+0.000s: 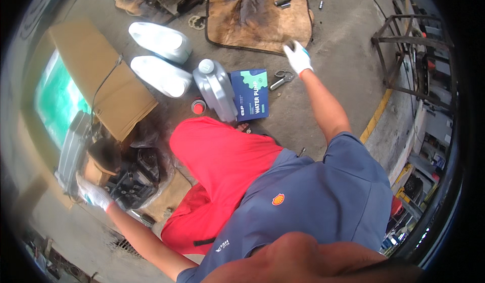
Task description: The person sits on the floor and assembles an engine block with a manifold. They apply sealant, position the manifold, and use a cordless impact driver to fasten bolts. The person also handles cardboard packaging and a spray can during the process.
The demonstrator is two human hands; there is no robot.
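Note:
My left hand (pixel 95 194), in a white glove, is at the lower left. Its fingers stretch up beside the lower end of a long grey plastic case (pixel 76 141); whether they touch it I cannot tell. Close to that hand lie black mechanical parts (pixel 136 182) on clear plastic wrap. My right hand (pixel 298 57), also gloved, reaches out over the near right edge of a stained brown mat (pixel 257 18). A small gap shows between its thumb and fingers, and I see nothing held there. An adjustable wrench-like metal tool (pixel 281 80) lies on the floor just below it.
A blue box (pixel 251 95) stands beside a grey jug (pixel 214 88). Two pale jugs (pixel 159 40) lie left of it, near a red cap (pixel 198 107). A cardboard box (pixel 101 76) is at left, a metal frame (pixel 404 56) at right. Small tools (pixel 285 3) rest on the mat.

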